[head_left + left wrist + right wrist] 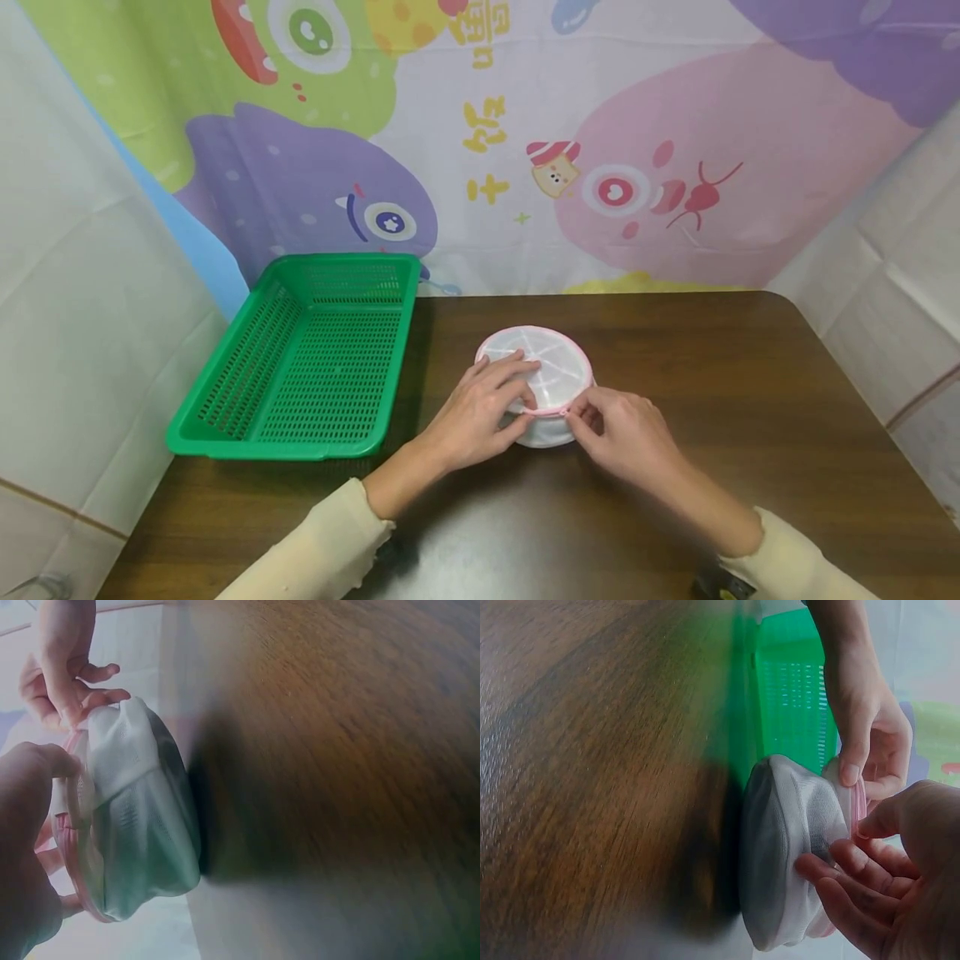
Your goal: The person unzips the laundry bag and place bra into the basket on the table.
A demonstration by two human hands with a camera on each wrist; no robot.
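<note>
A round white mesh laundry bag [558,367] with a pink zipper round its top rim stands on the table; its soft side wall [142,817] sags in folds. My left hand [483,408] pinches the near rim between thumb and index finger, its other fingers spread over the mesh top. Just to the right, my right hand [626,433] pinches the zipper at the pull, mostly covered by the fingertips. In the right wrist view the pink zipper [859,802] runs between the two hands, and the right hand's lower fingers touch the bag's side.
A green plastic basket [405,350] with slotted walls stands to the left on the brown wooden table [712,358]. Behind the table hangs a cartoon-printed cloth [495,233]. A dark object [723,583] shows partly by the right sleeve.
</note>
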